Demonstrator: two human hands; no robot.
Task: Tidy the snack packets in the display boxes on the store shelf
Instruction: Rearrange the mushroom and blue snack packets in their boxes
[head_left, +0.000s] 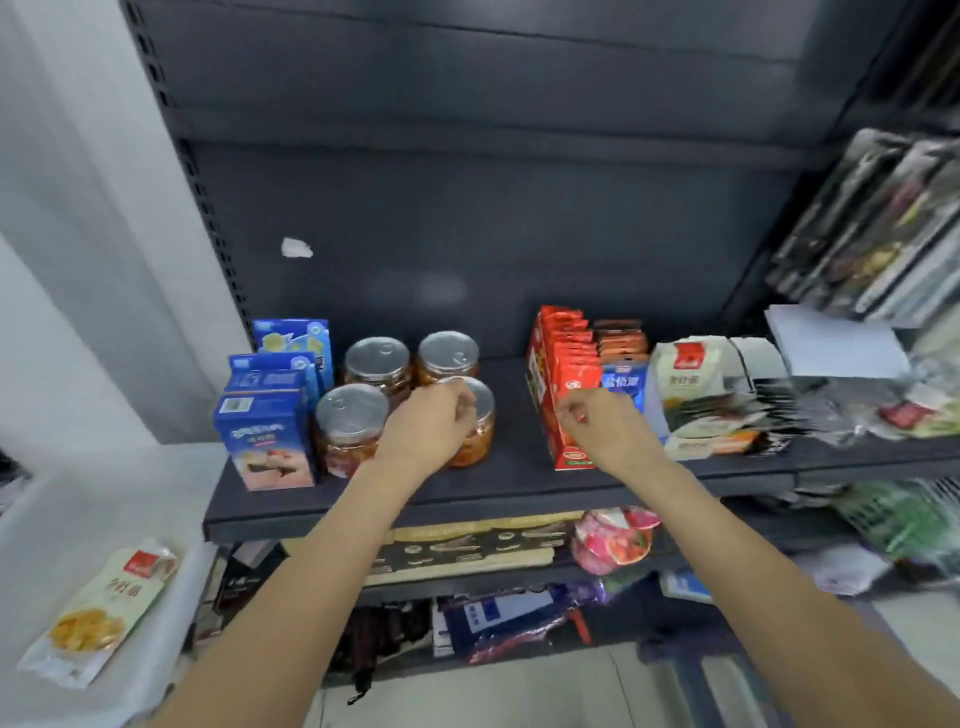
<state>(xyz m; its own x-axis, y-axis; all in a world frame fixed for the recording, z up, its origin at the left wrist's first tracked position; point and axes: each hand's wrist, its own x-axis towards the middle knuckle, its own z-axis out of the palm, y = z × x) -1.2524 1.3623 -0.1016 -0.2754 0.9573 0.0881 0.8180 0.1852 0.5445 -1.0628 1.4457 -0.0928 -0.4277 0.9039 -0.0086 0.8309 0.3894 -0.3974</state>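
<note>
— On the dark shelf (509, 483), where do the snack packets (571, 358) sit?

— Upright in the red display box (563, 410), right of centre; its long axis runs from the shelf's front edge back toward the rear panel.

— Which hand is nearer?

— The right hand (605, 426), touching the box's front end with fingers curled; whether they pinch a packet cannot be told. The left hand (431, 421) is curled over a foil-lidded jar (475, 421), well apart from the box.

— Any readable writing?

— Little. Chinese characters on the blue packet (626, 384) and the white pouch (688, 374) are blurred; the blue cartons (267, 441) likewise.
</note>
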